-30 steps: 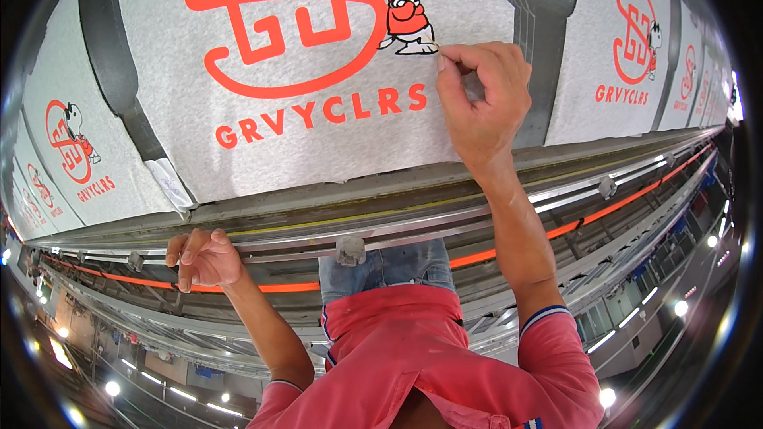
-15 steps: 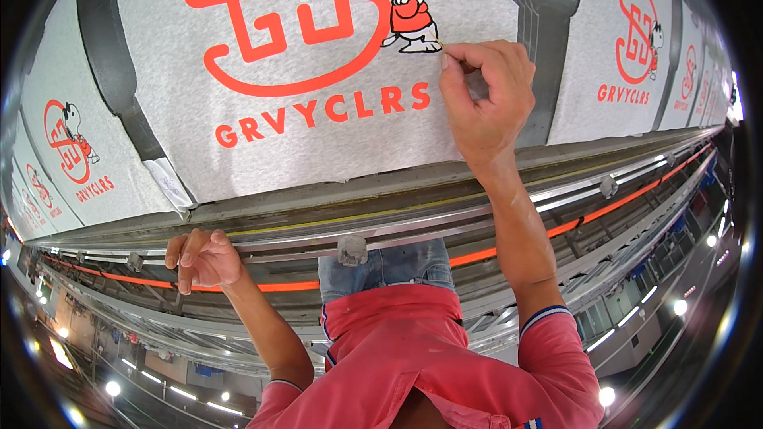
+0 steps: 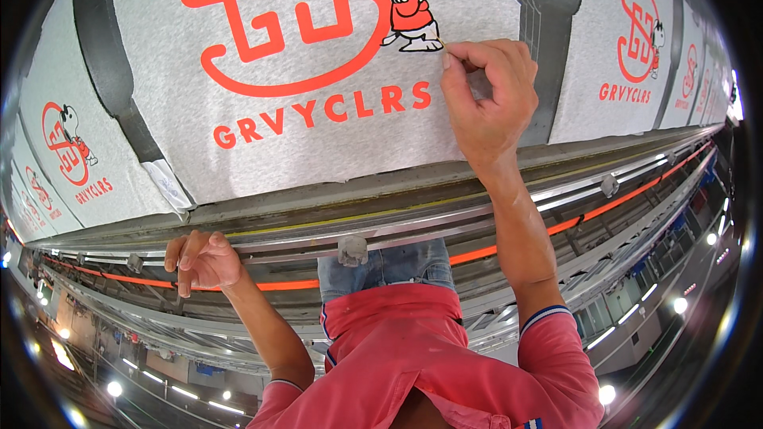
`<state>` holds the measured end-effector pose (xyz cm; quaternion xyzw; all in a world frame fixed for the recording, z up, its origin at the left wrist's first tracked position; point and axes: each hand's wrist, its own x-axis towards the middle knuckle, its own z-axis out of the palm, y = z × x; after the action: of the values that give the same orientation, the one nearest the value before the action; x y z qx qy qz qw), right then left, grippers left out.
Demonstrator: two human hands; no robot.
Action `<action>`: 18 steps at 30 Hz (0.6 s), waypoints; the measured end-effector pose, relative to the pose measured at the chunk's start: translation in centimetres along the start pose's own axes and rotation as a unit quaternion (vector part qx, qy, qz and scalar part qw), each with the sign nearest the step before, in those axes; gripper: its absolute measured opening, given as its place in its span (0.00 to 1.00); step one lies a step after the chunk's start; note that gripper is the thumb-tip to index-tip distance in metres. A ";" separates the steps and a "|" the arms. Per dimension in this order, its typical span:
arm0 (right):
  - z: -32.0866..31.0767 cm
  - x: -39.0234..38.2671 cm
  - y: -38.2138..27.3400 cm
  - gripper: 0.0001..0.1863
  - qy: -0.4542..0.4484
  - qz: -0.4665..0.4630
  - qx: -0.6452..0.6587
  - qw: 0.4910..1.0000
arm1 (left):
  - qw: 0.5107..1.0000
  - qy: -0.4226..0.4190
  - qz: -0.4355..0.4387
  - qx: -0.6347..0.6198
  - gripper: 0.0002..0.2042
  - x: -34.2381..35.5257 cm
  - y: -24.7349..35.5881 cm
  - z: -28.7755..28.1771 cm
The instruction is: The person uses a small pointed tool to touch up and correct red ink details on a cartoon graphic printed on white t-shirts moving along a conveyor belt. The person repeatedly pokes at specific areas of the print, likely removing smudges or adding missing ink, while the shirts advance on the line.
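Observation:
A light grey fabric piece [image 3: 302,147] lies flat on the dark table, printed with red lettering, a red looped emblem [image 3: 254,83] and a cartoon dog [image 3: 413,12] in a red shirt. My right hand [image 3: 494,91] is over the fabric's right side. Its thumb and forefinger pinch a thin, pale yellowish stick [image 3: 442,44], whose tip meets the print at the dog's foot. Too little of the stick shows to tell its exact kind. My left hand [image 3: 204,260] hangs by the table's front rail, fingers loosely bent and apart, with nothing seen in it.
Matching printed fabric pieces lie to the left [image 3: 75,151] and right [image 3: 628,56] along the long table. A metal rail [image 3: 413,241] with a grey block [image 3: 352,251] runs along the front edge, above an orange strip [image 3: 290,286]. A white tag [image 3: 167,184] sits at the fabric's lower left.
Almost nothing differs. My right hand has shifted very slightly right, with the stick still pinched at the dog's foot. My left hand stays in place.

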<state>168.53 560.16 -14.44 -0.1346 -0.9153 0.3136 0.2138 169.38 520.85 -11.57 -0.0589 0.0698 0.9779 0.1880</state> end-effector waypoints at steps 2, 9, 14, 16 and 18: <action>0.0 0.0 0.0 0.10 0.000 0.003 0.003 1.000 | 1.000 0.000 -0.003 0.002 0.11 0.1 0.0 0.1; -1.6 0.0 -0.8 0.08 0.028 0.125 0.130 0.983 | 1.000 -0.013 0.021 -0.002 0.14 -0.4 0.3 -0.3; -6.5 -0.7 -0.4 0.05 0.085 0.294 0.302 0.903 | 0.994 0.045 0.100 -0.014 0.14 -0.5 -1.5 0.6; -8.7 -1.1 -0.2 0.06 0.101 0.341 0.374 0.857 | 0.988 0.091 0.126 0.000 0.12 0.1 -3.7 2.5; -11.1 -1.3 0.4 0.06 0.081 0.368 0.492 0.785 | 0.984 0.118 0.128 0.027 0.10 1.6 -8.0 5.2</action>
<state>175.00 565.73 -7.21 -0.3629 -0.4968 0.7643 0.1931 170.45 529.61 -7.58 -0.1591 0.1244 0.9779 0.0532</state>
